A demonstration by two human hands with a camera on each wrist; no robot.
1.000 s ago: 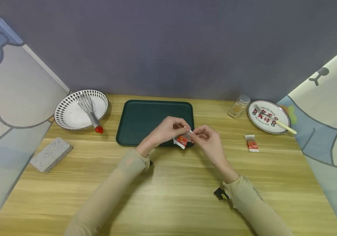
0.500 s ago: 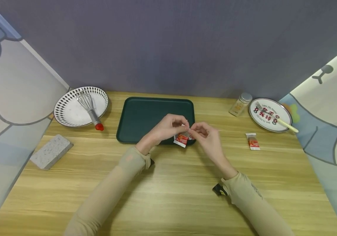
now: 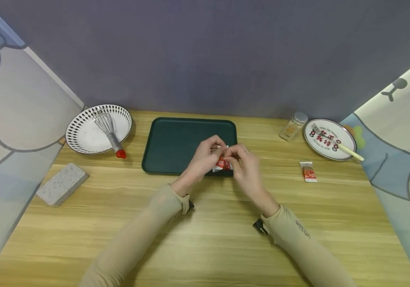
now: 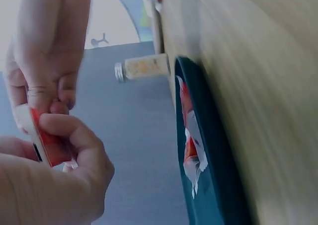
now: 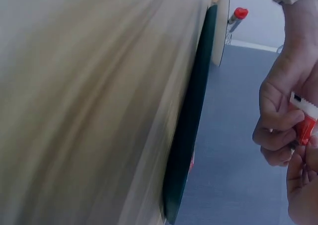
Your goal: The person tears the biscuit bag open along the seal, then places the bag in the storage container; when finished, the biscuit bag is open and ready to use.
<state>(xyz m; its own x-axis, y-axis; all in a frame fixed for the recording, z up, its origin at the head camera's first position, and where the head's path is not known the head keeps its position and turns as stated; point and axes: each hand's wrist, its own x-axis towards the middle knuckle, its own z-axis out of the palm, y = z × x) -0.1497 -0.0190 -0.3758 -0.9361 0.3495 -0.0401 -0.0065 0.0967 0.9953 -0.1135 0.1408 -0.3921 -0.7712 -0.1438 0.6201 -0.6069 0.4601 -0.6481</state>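
Both hands hold one small red and white sauce packet (image 3: 222, 163) just above the near right corner of the dark green tray (image 3: 176, 143). My left hand (image 3: 214, 153) pinches the packet's left side between thumb and curled fingers. My right hand (image 3: 234, 158) pinches its top right edge, fingers close against the left hand's. In the left wrist view the packet (image 4: 48, 141) sits under the left thumb (image 4: 74, 133), with the right hand (image 4: 44, 56) above it. The right wrist view shows the packet's serrated edge (image 5: 304, 116) beside the tray's rim (image 5: 191, 130).
A second packet (image 3: 308, 171) lies on the wooden table (image 3: 205, 231) to the right. A spice jar (image 3: 292, 126) and a printed plate (image 3: 328, 137) stand at the back right. A patterned plate (image 3: 83, 137) with a whisk (image 3: 108, 131) is back left, a grey block (image 3: 62, 183) nearer.
The hands have drawn closer together and lifted slightly farther over the tray's corner. The packet now sits higher and is mostly covered by the fingers.
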